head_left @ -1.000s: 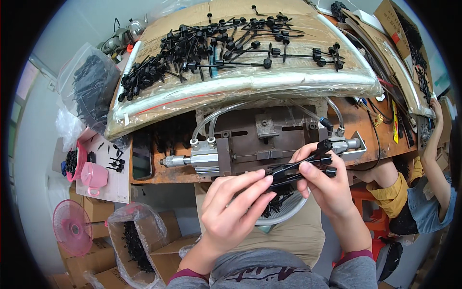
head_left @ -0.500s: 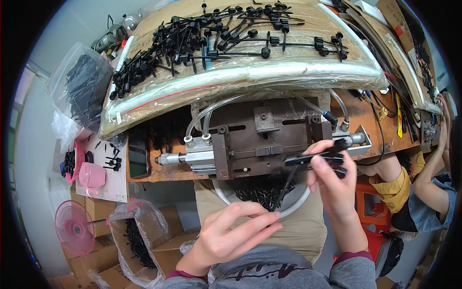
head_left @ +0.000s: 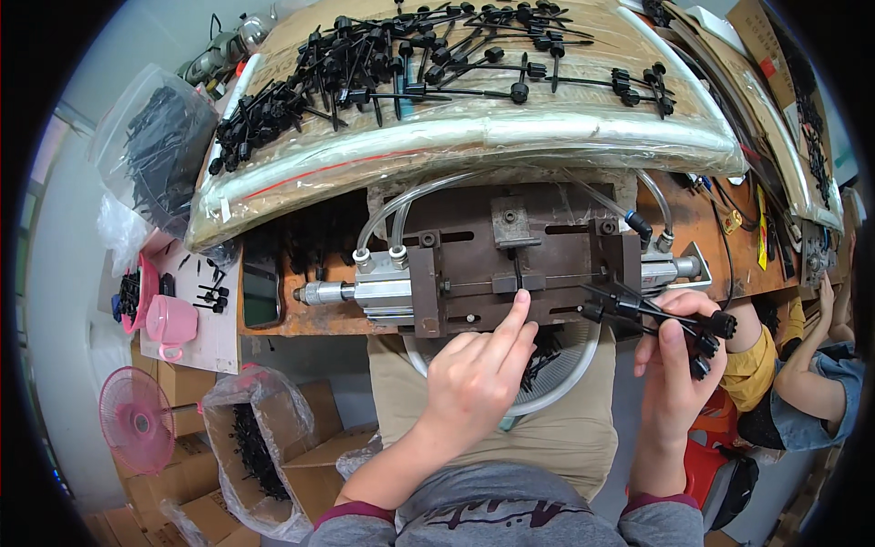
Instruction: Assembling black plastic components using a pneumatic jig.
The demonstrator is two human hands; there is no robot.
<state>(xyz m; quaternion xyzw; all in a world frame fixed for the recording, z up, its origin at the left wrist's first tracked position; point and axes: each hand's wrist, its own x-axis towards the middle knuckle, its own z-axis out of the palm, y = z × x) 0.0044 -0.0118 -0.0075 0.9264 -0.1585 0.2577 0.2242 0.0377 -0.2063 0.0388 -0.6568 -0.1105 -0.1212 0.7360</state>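
Note:
My left hand reaches up to the brown metal fixture with its index finger stretched out. That fingertip is at the front of the small centre block, by the lower end of a thin black rod lying across the block. The thumb is hidden, and the other fingers are partly bent. To the right, my right hand is closed around several black plastic stakes with knobbed heads, held clear of the fixture. A pale round basket with more black pieces rests on my lap, partly covered by my left hand.
Many black stakes lie on a plastic-wrapped cardboard surface behind the fixture. Air cylinders and clear hoses flank it. At left are a pink cup, a pink fan and a lined carton. Another person's arm is at right.
My left hand has moved from over the basket up to the centre block, where a black rod now lies. My right hand has shifted right and slightly down with its stakes.

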